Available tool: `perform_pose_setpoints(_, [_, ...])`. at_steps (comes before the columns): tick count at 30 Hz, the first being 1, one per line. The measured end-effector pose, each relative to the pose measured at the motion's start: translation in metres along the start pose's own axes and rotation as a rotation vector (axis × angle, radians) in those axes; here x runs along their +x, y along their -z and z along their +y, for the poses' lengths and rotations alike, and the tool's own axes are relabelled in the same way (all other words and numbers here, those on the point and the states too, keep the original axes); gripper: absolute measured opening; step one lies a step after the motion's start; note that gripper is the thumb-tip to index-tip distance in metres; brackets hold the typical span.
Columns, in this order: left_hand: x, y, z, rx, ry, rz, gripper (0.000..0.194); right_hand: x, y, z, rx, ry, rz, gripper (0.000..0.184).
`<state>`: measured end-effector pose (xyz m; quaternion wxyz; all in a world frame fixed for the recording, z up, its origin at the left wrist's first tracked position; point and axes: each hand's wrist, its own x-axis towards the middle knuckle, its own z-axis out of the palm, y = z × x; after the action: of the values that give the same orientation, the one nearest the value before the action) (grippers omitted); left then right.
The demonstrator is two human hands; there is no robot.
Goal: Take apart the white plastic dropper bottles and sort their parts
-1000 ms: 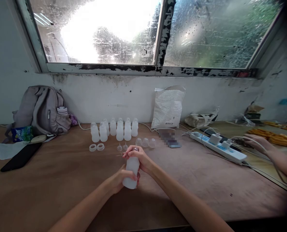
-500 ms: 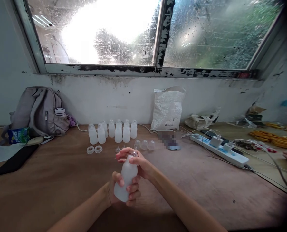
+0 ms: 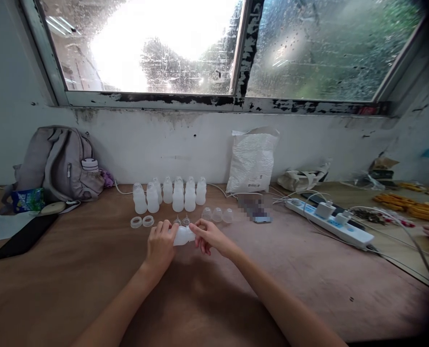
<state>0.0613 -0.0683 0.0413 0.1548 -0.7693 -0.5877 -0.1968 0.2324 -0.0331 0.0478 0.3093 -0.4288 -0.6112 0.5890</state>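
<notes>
frosted plastic, likely light, firm and slick: the bottle [image 3: 181, 236] is held sideways over the table [image 3: 279, 274], neck toward three o'clock, left hand [image 3: 160, 242] closed on its body, right hand [image 3: 211, 234] at the neck; its waist should grip best.

Brown table [image 3: 48, 294] has 7 btls [image 3: 178, 198], 2 rings [image 3: 148, 221], 3 clear caps [image 3: 217, 215] & bkpk [image 3: 68, 166].
</notes>
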Motion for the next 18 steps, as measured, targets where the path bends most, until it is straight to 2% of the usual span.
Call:
perform_pose_setpoints(3, [0.0,0.002,0.004,0.008,-0.019,-0.023,0.033,-0.001,0.002,0.001,0.119,-0.112,-0.097,0.043])
perform_pose_setpoints(6, [-0.001,0.002,0.006,-0.003,-0.036,-0.066,0.025,-0.003,0.006,0.0,0.172,-0.131,-0.167,0.038])
perform_pose_setpoints(9, [-0.003,-0.001,0.004,-0.054,-0.055,-0.13,0.023,-0.006,0.008,-0.002,0.159,-0.071,-0.24,0.033])
perform_pose_setpoints(11, [-0.004,-0.003,0.002,-0.136,-0.04,-0.202,0.021,-0.009,0.009,-0.005,0.115,0.045,-0.268,0.033])
perform_pose_setpoints(13, [-0.005,-0.005,0.001,-0.22,-0.005,-0.253,0.02,-0.01,0.009,-0.007,0.055,0.184,-0.242,0.031])
perform_pose_setpoints(15, [-0.004,-0.007,0.001,-0.26,0.021,-0.25,0.02,-0.009,0.009,-0.007,0.008,0.253,-0.157,0.028])
perform_pose_setpoints(18, [-0.004,-0.011,0.001,-0.305,0.03,-0.177,0.026,-0.006,0.009,-0.005,-0.049,0.151,-0.031,0.03])
